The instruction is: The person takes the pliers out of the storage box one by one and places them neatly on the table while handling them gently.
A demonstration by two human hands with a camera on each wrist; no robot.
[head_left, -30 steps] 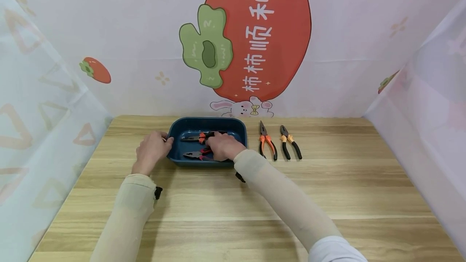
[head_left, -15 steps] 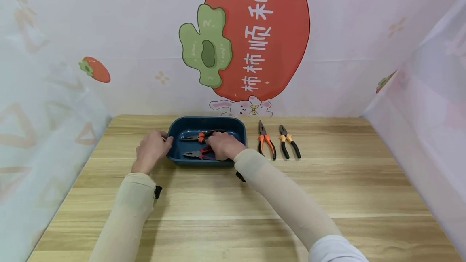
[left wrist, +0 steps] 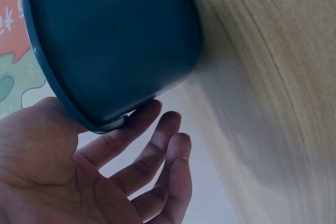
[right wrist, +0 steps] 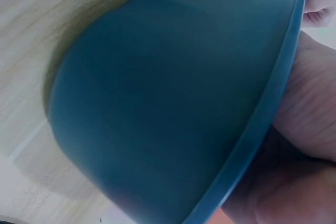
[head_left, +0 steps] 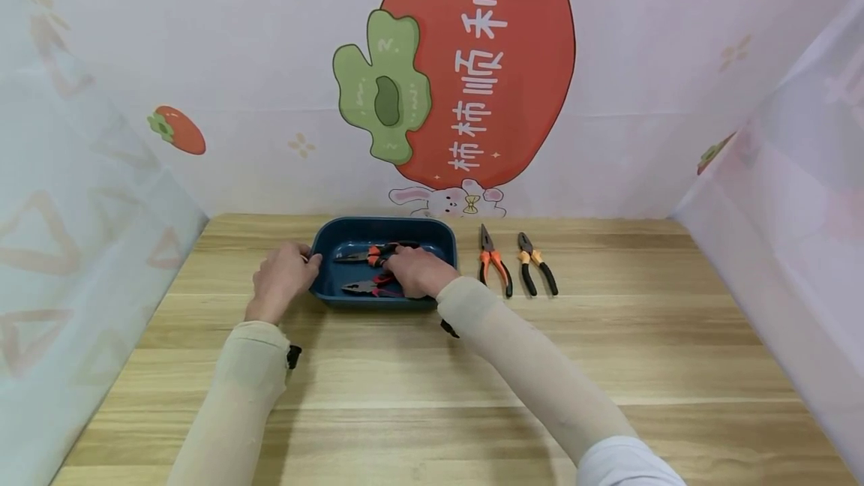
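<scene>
A dark blue plastic tray (head_left: pixel 381 305) stands near the back of the table. My left hand (head_left: pixel 283 280) holds its left end, thumb over the rim; in the left wrist view the index finger (left wrist: pixel 144 116) lies along the outside wall. Inside the tray my right hand (head_left: pixel 420 272) grips the handle end of red-handled combination pliers (head_left: pixel 360 287), fingertips partly hidden. Behind these, orange-and-black long-nose pliers (head_left: pixel 354 256) lie with their tip to the left, the handles running partly behind the right hand. The right wrist view is mostly filled by the tray's outer wall (right wrist: pixel 157 98).
To the right of the tray, orange-and-black long-nose pliers (head_left: pixel 496 256) and yellow-and-black pliers (head_left: pixel 526 254) lie side by side on the wooden table (head_left: pixel 607 336), tips to the back. A printed cloth wall (head_left: pixel 607 163) rises behind the table's back edge.
The red-handled combination pliers have shifted slightly to the right in the tray along with my right hand. The left hand and the tray stay in place.
</scene>
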